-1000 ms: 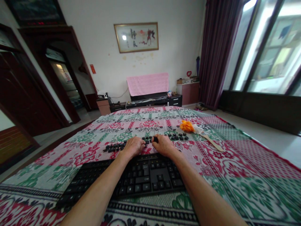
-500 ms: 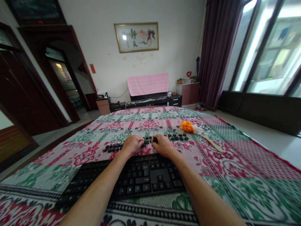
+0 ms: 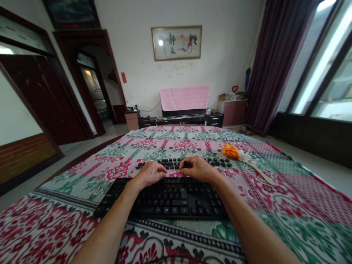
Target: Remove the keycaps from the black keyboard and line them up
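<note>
A black keyboard (image 3: 176, 201) lies on the patterned cloth in front of me, with bare sockets where some keys are off. Behind its far edge, loose black keycaps (image 3: 222, 162) stand in rows. My right hand (image 3: 198, 168) is closed, pinching a small black piece (image 3: 187, 164) between thumb and fingers; it looks bigger than a keycap. Over the keyboard's far edge, beside the keycaps, my left hand (image 3: 151, 173) has its fingers curled toward the thumb. Whatever may be between those fingertips is hidden. My forearms cover parts of the keyboard.
An orange fluffy duster head (image 3: 230, 151) with a pale flat handle (image 3: 262, 174) lies right of the keycaps. The red, green and white cloth (image 3: 291, 190) covers the whole surface. A low black cabinet (image 3: 216, 120) and a pink-draped screen (image 3: 184, 98) stand beyond.
The view has swung left, so everything sits further right. Both hands have drawn back slightly from the keycap rows toward the keyboard, and the gap between them has widened.
</note>
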### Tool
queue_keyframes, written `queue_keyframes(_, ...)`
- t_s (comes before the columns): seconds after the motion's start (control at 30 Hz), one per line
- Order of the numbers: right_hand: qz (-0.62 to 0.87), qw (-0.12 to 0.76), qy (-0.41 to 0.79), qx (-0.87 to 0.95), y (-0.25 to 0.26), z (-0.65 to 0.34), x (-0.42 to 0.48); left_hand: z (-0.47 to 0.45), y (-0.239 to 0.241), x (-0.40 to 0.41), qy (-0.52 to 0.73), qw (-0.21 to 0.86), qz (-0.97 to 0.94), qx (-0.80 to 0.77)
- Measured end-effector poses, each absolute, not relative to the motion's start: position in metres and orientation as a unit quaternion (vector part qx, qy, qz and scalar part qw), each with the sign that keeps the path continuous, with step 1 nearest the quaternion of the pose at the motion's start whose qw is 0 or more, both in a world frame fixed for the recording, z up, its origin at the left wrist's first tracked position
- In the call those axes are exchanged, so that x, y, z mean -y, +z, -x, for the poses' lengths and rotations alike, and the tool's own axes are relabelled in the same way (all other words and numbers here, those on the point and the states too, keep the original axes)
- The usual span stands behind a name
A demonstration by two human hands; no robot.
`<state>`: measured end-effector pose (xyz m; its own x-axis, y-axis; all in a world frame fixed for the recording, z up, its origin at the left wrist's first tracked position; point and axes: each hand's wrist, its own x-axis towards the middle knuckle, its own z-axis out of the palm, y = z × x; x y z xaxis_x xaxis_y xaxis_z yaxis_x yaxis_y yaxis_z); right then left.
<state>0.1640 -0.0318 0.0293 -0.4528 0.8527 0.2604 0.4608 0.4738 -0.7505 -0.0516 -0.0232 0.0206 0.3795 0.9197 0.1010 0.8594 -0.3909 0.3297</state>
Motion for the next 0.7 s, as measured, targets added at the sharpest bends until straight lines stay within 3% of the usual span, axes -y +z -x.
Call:
queue_keyframes(0.23, 0.390, 0.277, 0.379, 0.792, 0.032, -0.162, 0.040, 0.050, 0.020, 0.033, 0.153, 0.147, -0.824, -0.525)
queue_keyframes(0.7, 0.361, 0.251, 0.304, 0.845, 0.027, -0.136, 0.050, 0.057, 0.010, 0.026, 0.179, 0.162, -0.814, -0.529)
